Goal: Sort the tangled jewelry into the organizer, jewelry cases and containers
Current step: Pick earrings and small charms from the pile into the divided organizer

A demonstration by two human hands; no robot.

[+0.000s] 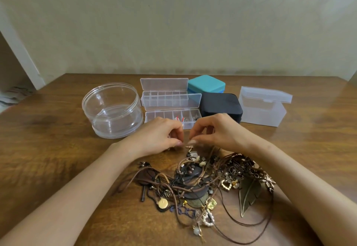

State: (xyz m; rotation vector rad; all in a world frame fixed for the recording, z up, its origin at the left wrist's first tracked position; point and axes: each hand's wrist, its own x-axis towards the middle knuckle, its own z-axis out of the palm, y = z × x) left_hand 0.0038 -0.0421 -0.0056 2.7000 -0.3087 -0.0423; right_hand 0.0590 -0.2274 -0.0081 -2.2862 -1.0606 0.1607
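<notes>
A tangled heap of jewelry (pixel 204 184), with brown cords, chains, pendants and a brass leaf, lies on the wooden table near me. Just beyond its far edge my left hand (pixel 160 135) and my right hand (pixel 214 131) meet with curled fingers, pinching a small gold piece (pixel 189 147) between their fingertips. Behind the hands stands an open clear organizer (pixel 172 117) with a few small pieces in its right compartments. A second open organizer (pixel 164 96) sits behind it.
A round clear container (pixel 113 110) stands at the left. A teal case (pixel 206 84) and a black case (pixel 221 105) lie shut at the back right. A frosted box (pixel 262 106) with a raised lid is further right. A wall rises behind the table.
</notes>
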